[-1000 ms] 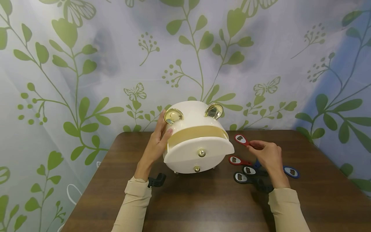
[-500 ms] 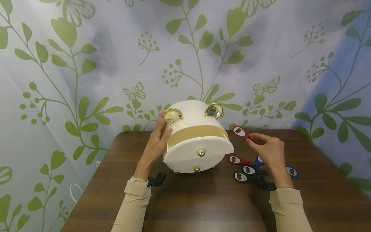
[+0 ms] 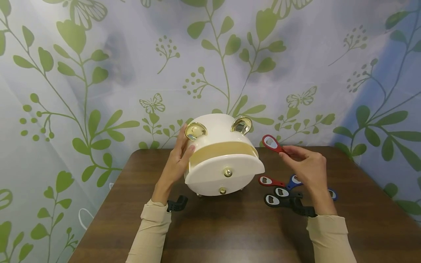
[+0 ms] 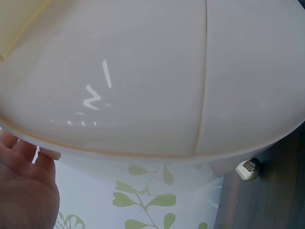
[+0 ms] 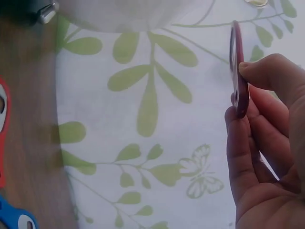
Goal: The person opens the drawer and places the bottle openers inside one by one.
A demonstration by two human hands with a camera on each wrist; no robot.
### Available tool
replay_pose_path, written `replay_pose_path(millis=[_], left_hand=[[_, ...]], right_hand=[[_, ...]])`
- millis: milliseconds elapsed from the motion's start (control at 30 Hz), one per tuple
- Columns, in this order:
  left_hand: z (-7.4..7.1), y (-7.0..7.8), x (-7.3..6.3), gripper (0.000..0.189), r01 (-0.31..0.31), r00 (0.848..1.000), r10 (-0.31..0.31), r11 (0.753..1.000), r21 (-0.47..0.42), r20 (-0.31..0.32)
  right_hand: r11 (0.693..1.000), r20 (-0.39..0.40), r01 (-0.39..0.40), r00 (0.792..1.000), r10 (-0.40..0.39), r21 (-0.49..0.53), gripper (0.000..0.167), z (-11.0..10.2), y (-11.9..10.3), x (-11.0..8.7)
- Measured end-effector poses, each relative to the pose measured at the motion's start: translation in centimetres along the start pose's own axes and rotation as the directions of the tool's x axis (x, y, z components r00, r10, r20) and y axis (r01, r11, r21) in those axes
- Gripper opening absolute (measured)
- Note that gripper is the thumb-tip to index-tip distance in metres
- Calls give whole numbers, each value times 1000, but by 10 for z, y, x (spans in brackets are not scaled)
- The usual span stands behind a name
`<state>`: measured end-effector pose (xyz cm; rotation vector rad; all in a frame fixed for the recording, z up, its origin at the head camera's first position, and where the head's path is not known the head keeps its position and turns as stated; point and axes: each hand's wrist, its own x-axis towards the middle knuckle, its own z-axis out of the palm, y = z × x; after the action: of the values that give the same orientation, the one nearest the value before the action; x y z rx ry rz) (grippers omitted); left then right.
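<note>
A white rounded drawer box point(image 3: 215, 131) with gold ear shapes and round gold knobs stands on the table. Its upper drawer point(image 3: 230, 164) is pulled out, showing a cream inside. My left hand point(image 3: 174, 164) grips the box's left side, thumb toward the front and fingers behind; the left wrist view shows its fingers point(image 4: 28, 152) at the rim. Right of the box, my right hand point(image 3: 307, 166) pinches a red bottle opener point(image 3: 271, 143) by its handle, raised above the table. In the right wrist view that opener point(image 5: 239, 71) appears edge-on between thumb and fingers.
Several bottle openers lie right of the box: a red one point(image 3: 265, 180), blue ones point(image 3: 294, 181) and black ones point(image 3: 272, 200). The wooden table point(image 3: 213, 233) meets a leaf-patterned curtain point(image 3: 131, 73) behind. Black camera mounts point(image 3: 177, 204) sit at both wrists.
My right hand has lifted the red bottle opener higher and slightly tilted it, uncovering more of a blue opener below. The left hand and drawer box have stayed in place.
</note>
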<state>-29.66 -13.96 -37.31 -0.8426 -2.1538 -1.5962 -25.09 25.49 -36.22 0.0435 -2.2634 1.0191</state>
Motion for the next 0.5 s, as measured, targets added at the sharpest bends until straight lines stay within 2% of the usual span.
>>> replay_pose_path(millis=[200,500], left_hand=[[0,0,0,76,-4,1000,4,1000,-6,7],[-1,1,0,75,-8,1000,8,1000,-17,6]], right_hand=[[998,15,-29,999,28,60,33,-3,-11,-2],[991,48,66,996,-72,116,27,-5,-28,-5]])
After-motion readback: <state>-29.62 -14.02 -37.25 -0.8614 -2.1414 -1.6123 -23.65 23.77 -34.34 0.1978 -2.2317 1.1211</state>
